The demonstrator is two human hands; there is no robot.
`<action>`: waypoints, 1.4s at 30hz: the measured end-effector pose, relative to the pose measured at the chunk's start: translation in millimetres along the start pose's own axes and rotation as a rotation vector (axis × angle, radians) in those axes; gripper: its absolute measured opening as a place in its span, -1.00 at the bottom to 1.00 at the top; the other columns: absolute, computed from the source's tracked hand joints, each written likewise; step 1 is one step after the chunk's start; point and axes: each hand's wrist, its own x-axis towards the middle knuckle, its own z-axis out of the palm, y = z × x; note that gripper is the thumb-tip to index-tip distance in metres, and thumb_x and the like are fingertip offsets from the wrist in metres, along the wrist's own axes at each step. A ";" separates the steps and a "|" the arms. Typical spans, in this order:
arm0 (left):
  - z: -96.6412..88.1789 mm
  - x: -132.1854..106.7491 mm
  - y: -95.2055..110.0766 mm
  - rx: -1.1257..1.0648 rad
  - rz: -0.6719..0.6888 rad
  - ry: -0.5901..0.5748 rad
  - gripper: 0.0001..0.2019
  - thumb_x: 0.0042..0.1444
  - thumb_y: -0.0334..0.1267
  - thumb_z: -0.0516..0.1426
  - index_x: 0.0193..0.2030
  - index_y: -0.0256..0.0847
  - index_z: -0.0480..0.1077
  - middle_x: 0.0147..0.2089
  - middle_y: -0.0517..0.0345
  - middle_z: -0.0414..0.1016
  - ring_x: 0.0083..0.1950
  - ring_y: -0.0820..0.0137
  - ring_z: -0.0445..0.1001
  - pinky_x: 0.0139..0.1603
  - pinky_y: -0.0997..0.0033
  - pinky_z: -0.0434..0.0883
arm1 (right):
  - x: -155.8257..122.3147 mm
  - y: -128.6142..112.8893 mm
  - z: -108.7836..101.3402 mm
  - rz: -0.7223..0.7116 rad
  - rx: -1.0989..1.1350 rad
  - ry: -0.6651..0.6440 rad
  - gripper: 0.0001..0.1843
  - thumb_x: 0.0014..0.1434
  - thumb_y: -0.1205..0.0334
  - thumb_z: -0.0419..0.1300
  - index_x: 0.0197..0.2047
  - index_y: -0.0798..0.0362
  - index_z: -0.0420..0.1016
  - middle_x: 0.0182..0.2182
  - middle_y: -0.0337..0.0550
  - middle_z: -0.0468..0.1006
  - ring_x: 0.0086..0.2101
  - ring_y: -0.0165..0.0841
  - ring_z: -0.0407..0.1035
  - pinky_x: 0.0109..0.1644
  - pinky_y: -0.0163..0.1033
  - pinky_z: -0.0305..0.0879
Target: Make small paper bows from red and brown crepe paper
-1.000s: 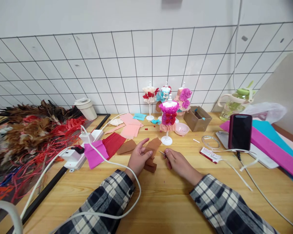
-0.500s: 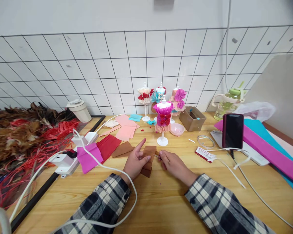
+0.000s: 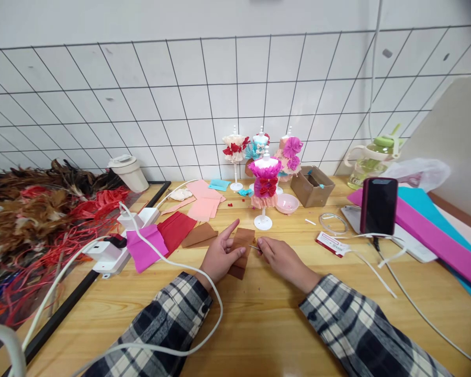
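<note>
My left hand (image 3: 221, 255) pinches a strip of brown crepe paper (image 3: 243, 240) under its thumb, with the index finger pointing up and away. The strip stands tilted above the table, its darker lower end below the thumb. Closed around a thin metal tool (image 3: 253, 247), my right hand (image 3: 284, 260) is just right of the strip. The tool's fine tip reaches the strip's right edge; its handle is hidden in my fingers, so I cannot tell its kind. Another brown paper piece (image 3: 199, 235) lies left of my left hand.
Behind my hands stands a small dress form (image 3: 266, 183) in pink and red paper, with several more at the back. A pink bowl (image 3: 287, 203), a cardboard box (image 3: 313, 187) and a phone (image 3: 379, 207) are to the right. A white cable (image 3: 188, 272) loops over my left forearm.
The camera view has shifted slightly. My right hand has drawn a little away from the brown strip, and more of the tool's metal tip shows. My left hand keeps its pinch.
</note>
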 end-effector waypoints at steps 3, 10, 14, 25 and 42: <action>0.5 -0.2 -0.2 0.012 -0.001 -0.007 -0.04 -0.09 -0.28 0.29 0.40 -0.18 -0.14 -0.18 0.04 0.60 -0.20 0.28 0.57 -0.19 0.39 0.46 | 0.8 0.5 0.2 -0.003 -0.016 -0.010 -0.53 0.34 0.01 -0.26 -0.41 0.00 0.32 -0.49 -0.19 0.44 -0.44 -0.36 0.29 -0.34 -0.29 0.11; 1.5 -1.1 1.3 0.047 0.007 -0.004 -0.07 -0.08 -0.28 0.28 0.39 -0.23 -0.10 -0.29 0.12 0.60 -0.26 0.32 0.55 -0.22 0.42 0.44 | 1.0 0.1 -0.4 0.001 -0.049 -0.022 -0.53 0.34 0.01 -0.28 -0.42 0.00 0.28 -0.47 -0.18 0.46 -0.41 -0.35 0.30 -0.30 -0.28 0.12; 2.1 -2.1 1.3 0.079 0.021 -0.014 -0.09 -0.06 -0.27 0.26 0.39 -0.26 -0.10 -0.29 0.12 0.57 -0.31 0.38 0.52 -0.28 0.48 0.40 | 0.5 -0.8 -0.3 -0.006 -0.017 -0.028 -0.52 0.35 0.02 -0.30 -0.40 0.01 0.28 -0.44 -0.16 0.47 -0.38 -0.35 0.32 -0.27 -0.27 0.14; 2.0 -1.6 -2.5 0.252 0.060 -0.023 -0.15 -0.03 -0.29 0.24 0.37 -0.32 -0.05 -0.55 0.38 0.28 -0.58 0.64 0.13 -0.55 0.66 0.09 | 0.2 -3.6 -1.1 0.005 -0.065 -0.050 -0.52 0.35 0.00 -0.31 -0.39 0.01 0.27 -0.43 -0.16 0.47 -0.40 -0.36 0.30 -0.28 -0.29 0.12; 1.4 -1.5 -7.2 0.161 0.007 -0.103 -0.13 -0.05 -0.28 0.27 0.37 -0.29 -0.05 -0.12 0.01 0.54 -0.18 0.37 0.50 -0.12 0.43 0.38 | -1.9 -6.0 -2.8 0.019 -0.132 -0.069 -0.48 0.34 -0.03 -0.30 -0.37 0.02 0.33 -0.41 -0.15 0.50 -0.39 -0.35 0.34 -0.31 -0.30 0.09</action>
